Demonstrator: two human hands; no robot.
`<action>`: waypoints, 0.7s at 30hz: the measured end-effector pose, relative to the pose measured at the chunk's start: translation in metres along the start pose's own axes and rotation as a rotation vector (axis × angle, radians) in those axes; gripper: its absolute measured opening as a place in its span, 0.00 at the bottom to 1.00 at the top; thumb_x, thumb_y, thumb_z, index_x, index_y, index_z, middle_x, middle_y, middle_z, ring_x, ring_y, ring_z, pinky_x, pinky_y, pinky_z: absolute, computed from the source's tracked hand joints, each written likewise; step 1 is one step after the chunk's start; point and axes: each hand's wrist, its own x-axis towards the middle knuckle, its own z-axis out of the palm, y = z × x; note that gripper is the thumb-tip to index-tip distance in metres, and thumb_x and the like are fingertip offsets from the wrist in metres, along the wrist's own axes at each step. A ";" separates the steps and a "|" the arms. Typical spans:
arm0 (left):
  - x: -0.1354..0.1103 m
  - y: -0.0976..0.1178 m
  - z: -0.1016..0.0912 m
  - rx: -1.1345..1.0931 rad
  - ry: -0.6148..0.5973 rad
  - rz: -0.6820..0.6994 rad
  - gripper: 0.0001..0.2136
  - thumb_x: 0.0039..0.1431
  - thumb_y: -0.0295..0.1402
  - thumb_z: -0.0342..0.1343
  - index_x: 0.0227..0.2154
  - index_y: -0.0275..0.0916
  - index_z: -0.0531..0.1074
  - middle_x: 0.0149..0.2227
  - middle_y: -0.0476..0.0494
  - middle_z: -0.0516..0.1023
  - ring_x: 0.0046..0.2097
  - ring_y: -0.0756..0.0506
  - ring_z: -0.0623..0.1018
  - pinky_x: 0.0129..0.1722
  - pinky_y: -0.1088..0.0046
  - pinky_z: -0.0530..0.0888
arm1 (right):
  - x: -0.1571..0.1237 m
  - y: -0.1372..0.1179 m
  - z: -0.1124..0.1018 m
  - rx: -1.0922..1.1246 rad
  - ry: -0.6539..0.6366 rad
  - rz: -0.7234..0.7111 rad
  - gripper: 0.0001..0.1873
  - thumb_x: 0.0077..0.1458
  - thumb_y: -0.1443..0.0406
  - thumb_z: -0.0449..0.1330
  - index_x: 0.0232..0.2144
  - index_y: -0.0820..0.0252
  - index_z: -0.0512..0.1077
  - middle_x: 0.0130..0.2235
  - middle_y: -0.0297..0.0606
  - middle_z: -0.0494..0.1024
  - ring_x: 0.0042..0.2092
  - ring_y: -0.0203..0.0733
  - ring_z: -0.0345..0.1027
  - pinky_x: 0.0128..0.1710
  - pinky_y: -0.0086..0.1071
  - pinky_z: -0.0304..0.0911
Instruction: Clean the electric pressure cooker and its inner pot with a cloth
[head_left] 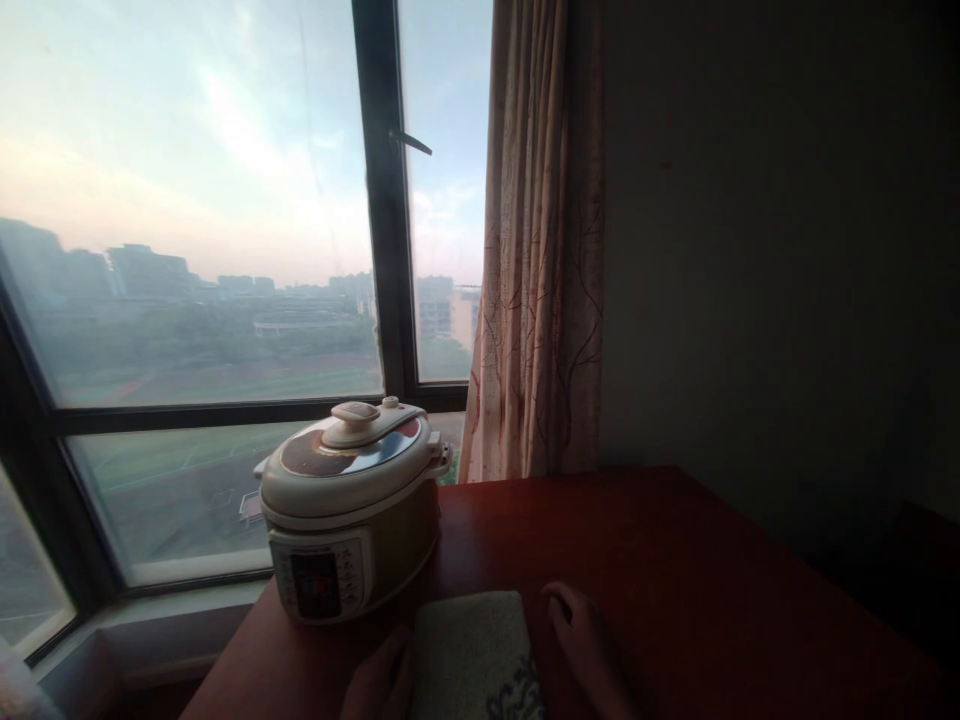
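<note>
A folded pale cloth (471,640), like a towel with a dark leafy pattern at its near corner, lies flat on the table between my two hands. My left hand (381,675) rests at the cloth's left edge, its fingers loosely bent and dim in the shade; whether it touches the cloth is hard to see. On the cloth's other side, a little apart from it, my right hand (581,640) lies on the tabletop with relaxed fingers and nothing in them. Behind my left hand stands a cream and brown electric pressure cooker (352,520) with its lid on.
The reddish-brown table (600,530) stretches to the right and back. A large dark-framed window (390,220) is beyond the cooker, with a patterned curtain (536,250) beside it. A low ledge (180,620) runs under the window. The right side is dark wall.
</note>
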 end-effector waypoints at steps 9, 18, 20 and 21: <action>0.000 0.003 0.000 -0.033 -0.015 0.002 0.21 0.62 0.52 0.47 0.27 0.41 0.73 0.31 0.43 0.80 0.36 0.41 0.80 0.38 0.73 0.74 | 0.001 -0.002 -0.001 -0.002 0.003 0.020 0.20 0.56 0.62 0.49 0.39 0.60 0.79 0.41 0.44 0.83 0.44 0.48 0.76 0.47 0.36 0.68; -0.001 -0.001 0.001 -0.010 -0.013 0.014 0.20 0.63 0.50 0.46 0.26 0.42 0.72 0.28 0.45 0.79 0.33 0.42 0.78 0.36 0.73 0.73 | 0.000 0.000 0.000 0.020 -0.007 0.019 0.19 0.57 0.61 0.49 0.39 0.60 0.79 0.41 0.45 0.83 0.44 0.48 0.76 0.48 0.37 0.68; 0.000 -0.003 0.001 -0.009 -0.025 0.013 0.19 0.63 0.49 0.45 0.27 0.42 0.72 0.29 0.44 0.79 0.34 0.42 0.79 0.37 0.73 0.73 | 0.000 -0.001 -0.001 0.017 -0.016 0.021 0.19 0.56 0.61 0.49 0.39 0.59 0.79 0.41 0.44 0.83 0.43 0.49 0.77 0.47 0.37 0.68; 0.000 -0.003 0.001 -0.008 -0.026 0.014 0.19 0.63 0.49 0.45 0.27 0.42 0.72 0.30 0.44 0.80 0.35 0.42 0.79 0.37 0.73 0.73 | 0.000 -0.002 -0.001 0.013 -0.016 0.020 0.19 0.56 0.61 0.49 0.39 0.59 0.79 0.41 0.44 0.83 0.43 0.49 0.77 0.47 0.37 0.68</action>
